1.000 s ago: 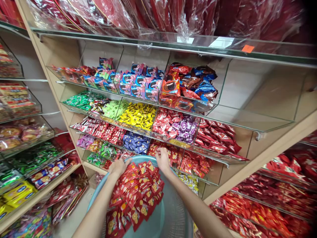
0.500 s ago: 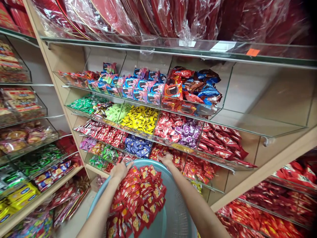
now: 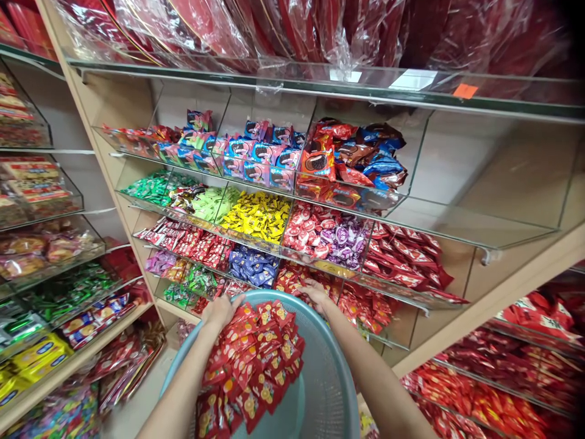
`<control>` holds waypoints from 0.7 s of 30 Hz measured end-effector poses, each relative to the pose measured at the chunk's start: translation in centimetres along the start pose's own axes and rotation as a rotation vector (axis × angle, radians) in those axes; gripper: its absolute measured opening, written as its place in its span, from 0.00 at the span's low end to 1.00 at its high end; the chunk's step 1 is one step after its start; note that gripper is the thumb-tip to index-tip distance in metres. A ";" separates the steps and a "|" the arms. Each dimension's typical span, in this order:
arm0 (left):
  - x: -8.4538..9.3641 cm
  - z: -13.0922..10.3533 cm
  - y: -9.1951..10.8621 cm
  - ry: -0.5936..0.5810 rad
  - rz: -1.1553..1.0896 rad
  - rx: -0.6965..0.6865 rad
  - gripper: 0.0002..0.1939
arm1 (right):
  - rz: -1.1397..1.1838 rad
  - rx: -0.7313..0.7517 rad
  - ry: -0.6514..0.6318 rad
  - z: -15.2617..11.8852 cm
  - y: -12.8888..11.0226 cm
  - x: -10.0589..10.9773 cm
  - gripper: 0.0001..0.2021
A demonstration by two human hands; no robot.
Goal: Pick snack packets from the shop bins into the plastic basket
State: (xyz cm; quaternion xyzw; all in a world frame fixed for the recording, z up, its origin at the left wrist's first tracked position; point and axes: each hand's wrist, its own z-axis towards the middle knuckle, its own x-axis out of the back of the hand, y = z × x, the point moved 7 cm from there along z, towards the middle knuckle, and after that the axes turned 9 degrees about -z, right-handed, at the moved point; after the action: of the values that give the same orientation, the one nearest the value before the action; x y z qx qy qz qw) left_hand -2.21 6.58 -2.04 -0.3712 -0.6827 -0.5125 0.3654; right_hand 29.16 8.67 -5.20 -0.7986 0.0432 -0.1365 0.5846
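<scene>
A teal plastic basket (image 3: pixel 331 341) with finely perforated sides is tilted below the shelves. A heap of small red packets (image 3: pixel 256 366) printed with orange slices lies in its left part. My left hand (image 3: pixel 219 312) is closed on the basket's far left rim. Just beyond the far right rim, my right hand (image 3: pixel 316 294) hovers over a shelf bin of similar red packets (image 3: pixel 287 277), its fingers stretched out and apart. Nothing shows in it, though the undersides of its fingers are hidden.
Glass shelf bins hold purple-blue packets (image 3: pixel 253 267), yellow sweets (image 3: pixel 256 216), red and purple round sweets (image 3: pixel 345 244) and biscuit packs (image 3: pixel 258 158). A glass shelf edge (image 3: pixel 393 286) runs just above my right hand. More stocked shelves stand left and right.
My right hand has drawn back slightly to the right, and its fingers have loosened. My left hand stays on the rim. The whole view has shifted a little.
</scene>
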 end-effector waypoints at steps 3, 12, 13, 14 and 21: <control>0.1 -0.1 0.1 0.000 0.006 -0.009 0.41 | 0.061 0.023 -0.014 -1.1 -0.8 1.0 0.21; -0.2 0.3 0.1 -0.004 0.033 -0.005 0.42 | 0.440 -0.017 -0.348 -9.1 -4.4 -1.2 0.17; -0.2 0.3 0.2 -0.008 0.035 -0.005 0.42 | 0.433 -0.050 -0.414 -10.7 -4.1 -2.3 0.16; -0.2 0.2 0.2 -0.012 0.037 -0.003 0.42 | 0.407 -0.094 -0.497 -12.3 -3.6 -3.6 0.14; 0.1 -0.2 0.5 -0.013 0.035 -0.017 0.40 | 0.108 -0.426 -0.749 -22.2 2.8 -11.8 0.19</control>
State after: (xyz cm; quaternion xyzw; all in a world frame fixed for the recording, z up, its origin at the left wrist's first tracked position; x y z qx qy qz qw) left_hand -1.79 6.50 -1.68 -0.3893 -0.6743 -0.5093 0.3667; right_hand 12.14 -10.01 -3.61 -0.8924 -0.1028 0.2053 0.3884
